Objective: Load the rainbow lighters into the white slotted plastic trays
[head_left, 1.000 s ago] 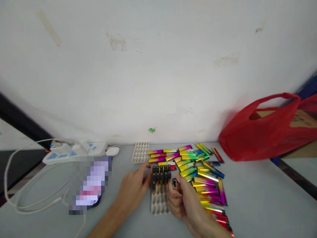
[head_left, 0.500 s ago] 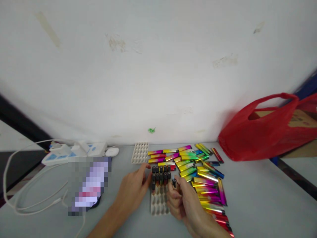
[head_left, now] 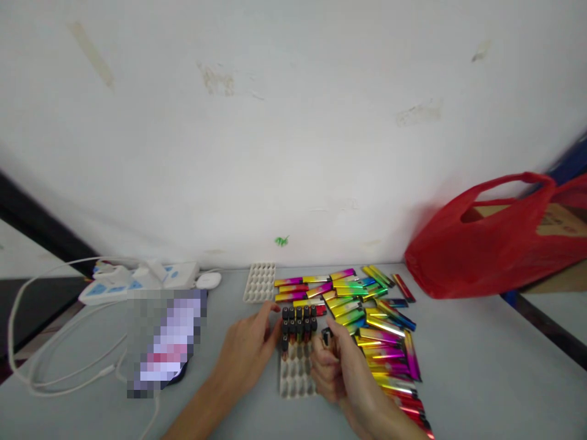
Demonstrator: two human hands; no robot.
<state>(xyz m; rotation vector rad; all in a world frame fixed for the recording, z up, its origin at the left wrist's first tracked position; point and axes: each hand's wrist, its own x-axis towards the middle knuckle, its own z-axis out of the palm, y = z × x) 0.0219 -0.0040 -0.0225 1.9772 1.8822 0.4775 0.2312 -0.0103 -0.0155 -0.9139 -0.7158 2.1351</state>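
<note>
My right hand [head_left: 337, 366] is closed around a lighter [head_left: 326, 336], whose dark top shows beside the raised thumb. Its body is hidden by my fingers. Just left of that hand is a pale tray [head_left: 293, 373] with rows of round hollows. Several lighters with black tops [head_left: 299, 321] stand upright in its far rows, and the near hollows are bare. My left hand [head_left: 250, 342] rests at the tray's left side, thumb and forefinger apart, the tips by the standing lighters. Whether they touch, I cannot tell. Many shiny coloured lighters [head_left: 383, 336] lie loose to the right.
Another pale tray [head_left: 260, 282] lies near the wall. On the left are a phone-like device [head_left: 172, 342], blurred by pixels, a white power strip [head_left: 178, 276], a small white case [head_left: 208, 280] and looping cables. A red bag [head_left: 477, 250] with cardboard stands at the right.
The right thumb has lifted slightly from the top of the held lighter, and that hand has shifted a little. The left hand and the standing lighters look the same.
</note>
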